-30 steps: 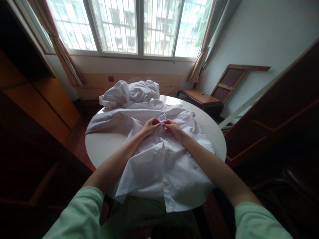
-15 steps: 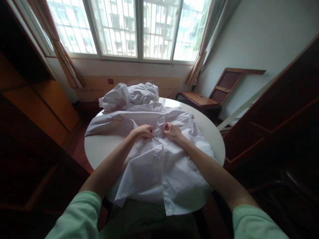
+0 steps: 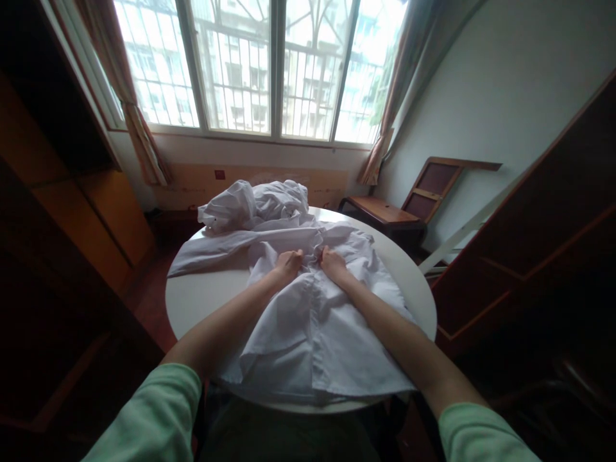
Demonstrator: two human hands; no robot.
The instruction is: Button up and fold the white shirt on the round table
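A white shirt (image 3: 346,359) lies spread on the round white table (image 3: 192,301), one sleeve stretched to the left and the lower hem near the table's front edge. Near the middle of its front, my left hand (image 3: 289,262) is closed, its fingers gripping the cloth left of the centre line. Just to the right, my right hand (image 3: 333,264) pinches the other front edge. A small gap with gathered cloth separates the two hands. Any button between the fingers is too small to make out.
Crumpled white cloth (image 3: 255,202) is heaped at the table's far side. Beyond the table stand a low wooden chair (image 3: 385,210) at the right and a long flat cardboard panel (image 3: 192,183) under the window. Dark wooden furniture (image 3: 520,276) flanks the right side.
My hands have come closer together, the left moving right. The shirt's lower front panels now lie closer together, and the hem has drawn back from the table's front edge. The camera view has tilted up slightly.
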